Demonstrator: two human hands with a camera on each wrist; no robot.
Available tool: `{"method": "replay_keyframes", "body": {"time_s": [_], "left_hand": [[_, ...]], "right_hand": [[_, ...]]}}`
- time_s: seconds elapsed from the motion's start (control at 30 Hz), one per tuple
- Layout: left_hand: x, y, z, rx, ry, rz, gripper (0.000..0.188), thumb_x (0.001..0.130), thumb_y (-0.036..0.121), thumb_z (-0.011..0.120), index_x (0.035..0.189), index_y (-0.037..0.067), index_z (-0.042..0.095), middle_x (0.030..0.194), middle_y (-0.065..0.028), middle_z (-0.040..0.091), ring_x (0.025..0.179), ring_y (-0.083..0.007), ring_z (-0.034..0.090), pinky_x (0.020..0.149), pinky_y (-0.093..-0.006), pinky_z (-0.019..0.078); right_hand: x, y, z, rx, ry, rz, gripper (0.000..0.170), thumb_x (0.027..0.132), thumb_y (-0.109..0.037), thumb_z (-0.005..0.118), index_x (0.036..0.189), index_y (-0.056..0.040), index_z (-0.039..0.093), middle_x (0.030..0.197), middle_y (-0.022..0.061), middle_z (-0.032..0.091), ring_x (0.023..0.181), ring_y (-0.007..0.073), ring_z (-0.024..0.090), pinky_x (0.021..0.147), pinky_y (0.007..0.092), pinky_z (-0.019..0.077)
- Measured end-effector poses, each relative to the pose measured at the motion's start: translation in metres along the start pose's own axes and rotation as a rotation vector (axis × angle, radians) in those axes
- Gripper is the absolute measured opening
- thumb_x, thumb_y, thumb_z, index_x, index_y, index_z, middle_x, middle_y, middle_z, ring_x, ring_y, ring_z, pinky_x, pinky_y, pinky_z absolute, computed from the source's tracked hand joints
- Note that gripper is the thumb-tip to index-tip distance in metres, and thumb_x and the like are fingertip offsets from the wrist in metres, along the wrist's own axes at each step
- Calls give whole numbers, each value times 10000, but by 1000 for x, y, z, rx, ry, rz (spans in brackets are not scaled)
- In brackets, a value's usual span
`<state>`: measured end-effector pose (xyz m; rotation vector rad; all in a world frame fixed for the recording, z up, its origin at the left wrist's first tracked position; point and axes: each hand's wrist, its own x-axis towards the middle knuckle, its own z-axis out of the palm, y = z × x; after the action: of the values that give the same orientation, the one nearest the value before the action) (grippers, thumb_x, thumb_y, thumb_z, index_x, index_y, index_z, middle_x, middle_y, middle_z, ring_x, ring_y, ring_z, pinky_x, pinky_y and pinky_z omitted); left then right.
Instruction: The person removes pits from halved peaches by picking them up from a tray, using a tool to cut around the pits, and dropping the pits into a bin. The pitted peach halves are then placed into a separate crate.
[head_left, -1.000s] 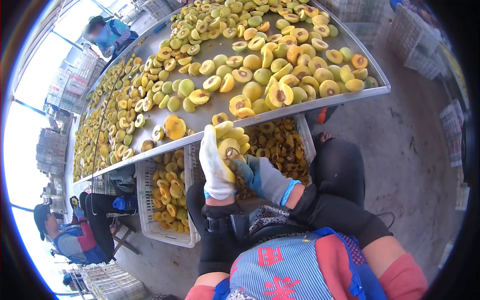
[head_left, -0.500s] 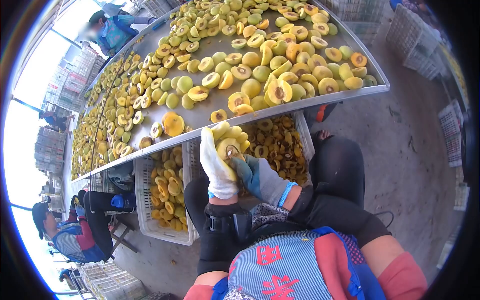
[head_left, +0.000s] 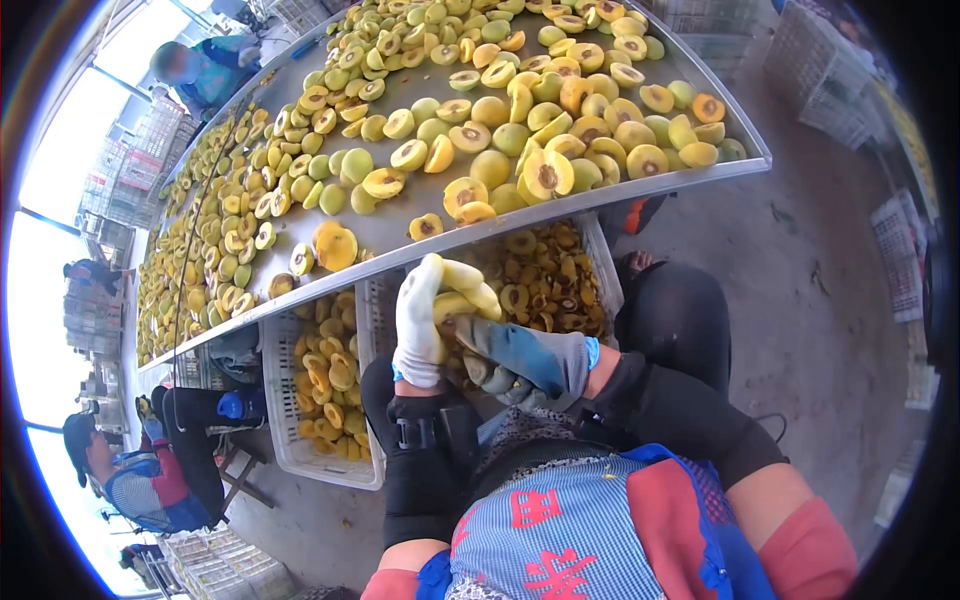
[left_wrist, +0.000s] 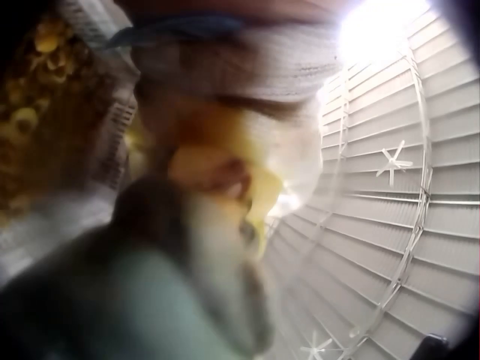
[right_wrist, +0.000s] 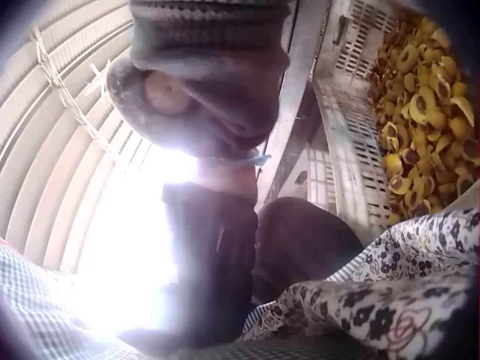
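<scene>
In the head view my left hand, in a white and yellow glove, grips a halved yellow peach above my lap. Its brown pit area shows blurred in the left wrist view. Against that half works my right hand, in a blue-grey glove, its fingers curled. A round tan handle end shows in its grip in the right wrist view; the rest of that tool is hidden in the hand.
A metal table holds many green-yellow peach halves and rises before my knees. Below its edge stand a crate of yellow halves and a second crate of darker pieces. Another person sits at the left; crate stacks stand around.
My right hand has turned, its curled fingers now lower beside the left hand. The left fingers close further over the peach half, whose cut face has turned out of sight.
</scene>
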<state>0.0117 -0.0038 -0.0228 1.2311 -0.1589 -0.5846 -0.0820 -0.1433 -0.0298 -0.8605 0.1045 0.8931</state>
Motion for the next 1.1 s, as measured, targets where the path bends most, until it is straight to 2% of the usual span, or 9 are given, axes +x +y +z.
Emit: {"method": "replay_keyframes", "body": {"time_s": [0.1,0.23,0.33,0.53,0.67,0.8,0.87,0.93,1.1], "left_hand": [[-2,-2,16,-398,89,69,488,1026,373,456,869,-41,659,776,-183,693,616,-259,660,595,-336,534],[-7,8,15,224,94,-21,503,1037,425,441,810,1,584,710,-176,652,576,-259,600,559,-352,510],[-11,0,5,74,54,6,467,1035,362,405,870,-33,589,753,-199,679,605,-258,645,594,-334,529],[7,6,-32,-481,442,189,250,965,375,540,906,135,584,843,-20,647,691,-202,634,558,-336,523],[-24,20,-83,-90,731,554,306,979,326,568,1092,51,638,1003,-93,676,858,-196,661,705,-312,560],[-40,35,-192,811,1291,567,324,947,113,632,1231,-41,613,1204,-165,649,1031,-232,643,920,-332,518],[-26,58,-161,1071,1130,821,302,943,89,626,1211,-51,624,1193,-149,651,1000,-219,641,916,-318,513],[9,76,-114,768,846,677,281,939,106,640,1192,-16,649,1155,-130,665,999,-205,640,911,-327,515],[139,73,-90,1331,449,402,608,881,424,668,1331,28,569,1265,-215,638,1180,-340,603,1010,-396,459]], "right_hand": [[8,1,-2,189,-90,18,599,974,-700,371,834,-151,567,601,-36,439,456,98,377,426,258,345],[27,21,3,-402,373,-373,607,947,-736,386,762,-174,521,572,-74,393,428,66,321,407,258,301],[7,6,7,-56,57,14,632,925,-762,391,761,-170,535,574,-56,429,425,81,326,407,265,295],[23,27,18,101,78,-88,620,928,-775,370,770,-190,504,575,-91,365,449,50,328,392,226,257],[24,31,8,399,51,51,628,923,-784,356,820,-176,474,600,-91,341,454,50,293,388,212,264],[15,13,14,257,147,-34,640,931,-772,360,808,-157,487,597,-68,367,466,60,323,394,230,281],[13,5,14,182,199,-95,631,944,-750,371,809,-146,500,597,-50,392,475,72,344,398,241,288],[17,-2,16,-12,404,-121,621,966,-698,385,899,-112,578,634,-8,473,499,113,427,401,270,335],[12,-9,4,-103,517,-287,502,1024,-538,438,1082,-84,647,709,2,554,568,141,516,473,279,439]]}}
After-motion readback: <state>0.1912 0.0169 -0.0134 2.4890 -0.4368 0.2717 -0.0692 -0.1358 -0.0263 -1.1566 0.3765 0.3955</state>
